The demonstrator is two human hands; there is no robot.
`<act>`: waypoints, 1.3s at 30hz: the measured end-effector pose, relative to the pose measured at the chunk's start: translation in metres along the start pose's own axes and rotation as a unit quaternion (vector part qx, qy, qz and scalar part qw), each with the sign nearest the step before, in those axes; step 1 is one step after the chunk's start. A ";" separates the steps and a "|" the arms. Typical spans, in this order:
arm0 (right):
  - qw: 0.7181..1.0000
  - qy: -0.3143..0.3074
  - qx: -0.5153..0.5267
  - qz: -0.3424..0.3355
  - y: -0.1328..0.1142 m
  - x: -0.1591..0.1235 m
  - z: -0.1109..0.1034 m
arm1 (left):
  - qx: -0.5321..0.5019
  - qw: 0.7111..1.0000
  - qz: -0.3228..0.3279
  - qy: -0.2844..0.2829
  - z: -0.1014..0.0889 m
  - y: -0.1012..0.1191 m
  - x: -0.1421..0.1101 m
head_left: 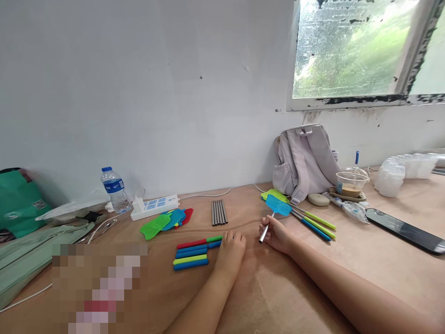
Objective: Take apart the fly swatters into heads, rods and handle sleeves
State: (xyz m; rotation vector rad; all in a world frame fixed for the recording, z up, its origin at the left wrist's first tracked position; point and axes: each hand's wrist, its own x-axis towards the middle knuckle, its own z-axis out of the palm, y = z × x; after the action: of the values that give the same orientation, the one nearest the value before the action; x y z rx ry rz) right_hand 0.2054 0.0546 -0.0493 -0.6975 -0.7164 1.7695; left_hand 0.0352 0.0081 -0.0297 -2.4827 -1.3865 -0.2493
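Note:
My right hand (274, 234) is closed around the metal rod of a small fly swatter with a blue head (278, 205). The rod's bare end points down toward me. My left hand (232, 250) lies low on the table, its fingers curled over the end of a blue handle sleeve (214, 244); the fingertips are partly hidden. Beside it are more sleeves: a red one (191, 243), a green one (213, 239), a yellow-green one (189, 259) and several blue ones. Metal tubes (219, 213) lie in a row beyond my left hand.
Loose swatter heads (155, 226) lie near a power strip (155, 206) and water bottle (115, 190). Swatters with coloured handles (318, 222) lie right of my right hand. Further off are a backpack (304, 160), a drink cup (351, 183) and a phone (406, 231).

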 end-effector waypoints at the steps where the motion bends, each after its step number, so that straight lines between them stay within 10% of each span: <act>1: 1.000 0.000 0.000 -0.001 0.000 0.000 0.000 | 0.000 1.000 -0.001 -0.001 0.000 0.000 0.000; 29: 0.999 -0.010 -0.048 -0.024 0.002 -0.007 0.008 | -0.016 0.999 0.014 0.025 -0.010 -0.003 -0.009; 39: 0.969 -0.054 -0.175 -0.166 0.002 -0.039 0.049 | -0.100 0.951 0.034 0.290 -0.018 0.009 -0.019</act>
State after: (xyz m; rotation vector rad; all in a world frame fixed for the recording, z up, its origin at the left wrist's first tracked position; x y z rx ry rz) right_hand 0.1779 0.0100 -0.0146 -0.6704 -1.1680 1.3957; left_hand 0.0324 -0.0175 -0.0193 -2.3135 -1.0614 -1.0543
